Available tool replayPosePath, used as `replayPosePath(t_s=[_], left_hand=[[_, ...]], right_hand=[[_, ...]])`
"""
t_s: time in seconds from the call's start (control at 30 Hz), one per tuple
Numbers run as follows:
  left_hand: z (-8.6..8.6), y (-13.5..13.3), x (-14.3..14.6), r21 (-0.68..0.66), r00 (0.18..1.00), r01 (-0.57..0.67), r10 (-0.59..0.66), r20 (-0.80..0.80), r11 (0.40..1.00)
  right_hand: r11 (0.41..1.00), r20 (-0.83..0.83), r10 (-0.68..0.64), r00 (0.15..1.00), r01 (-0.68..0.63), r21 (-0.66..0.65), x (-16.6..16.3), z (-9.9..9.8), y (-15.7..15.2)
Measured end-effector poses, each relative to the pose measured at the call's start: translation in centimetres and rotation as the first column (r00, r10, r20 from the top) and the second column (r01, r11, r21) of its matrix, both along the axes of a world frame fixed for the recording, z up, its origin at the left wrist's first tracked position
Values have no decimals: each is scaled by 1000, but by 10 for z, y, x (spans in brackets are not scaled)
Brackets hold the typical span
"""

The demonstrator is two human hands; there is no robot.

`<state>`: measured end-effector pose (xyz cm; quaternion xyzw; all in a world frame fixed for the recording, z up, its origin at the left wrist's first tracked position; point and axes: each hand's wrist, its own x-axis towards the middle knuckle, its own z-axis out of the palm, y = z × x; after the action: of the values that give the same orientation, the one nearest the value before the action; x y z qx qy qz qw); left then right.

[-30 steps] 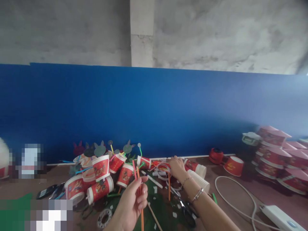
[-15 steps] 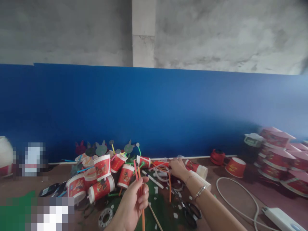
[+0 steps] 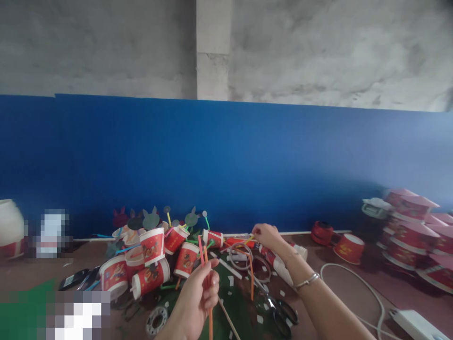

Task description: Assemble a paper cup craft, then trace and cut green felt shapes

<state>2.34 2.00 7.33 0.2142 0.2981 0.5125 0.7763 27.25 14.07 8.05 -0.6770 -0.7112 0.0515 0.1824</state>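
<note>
Leaning against one another on the counter (image 3: 347,288), red paper cups (image 3: 152,246) are heaped at the left. Beside them, an orange straw (image 3: 211,326) and a pink straw (image 3: 200,248) are gripped nearly upright in the curled left hand (image 3: 198,292). Near a coiled pale cord (image 3: 231,259), a yellow straw (image 3: 247,242) appears to be pinched by the right hand (image 3: 264,234). Black-handled scissors (image 3: 279,312) are seen nearer, and an upturned red cup (image 3: 348,249) is placed farther right.

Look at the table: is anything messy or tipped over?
Yes. A red cup lies on its side left of the left hand, not upright, and white scraps lie scattered near the scissors instead of gathered.
</note>
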Motion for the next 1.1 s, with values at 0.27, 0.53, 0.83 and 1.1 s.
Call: replayPosePath(t_s=[0.27, 0.53, 0.83, 1.1], left_hand=[[-9, 4, -2, 75, 994, -40, 47, -102, 996], [-1, -3, 0, -2, 938, 258, -251, -238, 966], [-3, -7, 1, 77, 916, 380, -364, -168, 922], [-8, -4, 4, 122, 949, 260, -230, -215, 958]], right_hand=[[986, -492, 155, 856, -99, 137, -10, 45, -48], [899, -744, 254, 618, -434, -53, -51, 53, -108], [940, -953, 101, 285, -340, -2, -90, 37, -101], [952, -859, 70, 507, -292, -95, -103, 21, -92]])
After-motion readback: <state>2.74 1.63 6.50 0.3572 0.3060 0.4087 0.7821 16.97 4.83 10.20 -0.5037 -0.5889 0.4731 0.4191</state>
